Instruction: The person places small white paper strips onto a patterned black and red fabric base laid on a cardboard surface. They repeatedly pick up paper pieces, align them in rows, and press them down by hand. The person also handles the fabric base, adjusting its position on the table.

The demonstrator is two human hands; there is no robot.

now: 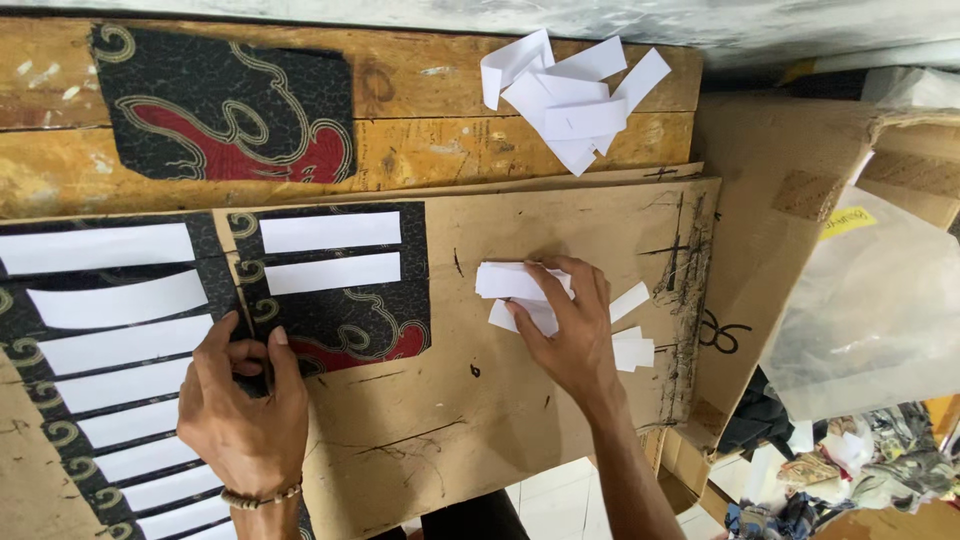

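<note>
— Which step is this?
— Laying strips: the left hand (245,400) presses flat on the batik cloth (345,300) near the cardboard's (560,440) left edge.
— And the right hand (565,325)?
— It pinches one white strip (512,281) from the mid-board pile; it likely needs aligning below the last strip.

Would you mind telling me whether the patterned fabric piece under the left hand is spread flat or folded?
Spread flat: the patterned fabric piece lies smooth on the cardboard sheet, two white paper strips across it, the left hand pressing its edge.

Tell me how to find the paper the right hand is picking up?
Start at the big cardboard sheet on the wooden bench. The right hand rests on a small stack of white paper strips there, unlike the loose pile higher up.
</note>
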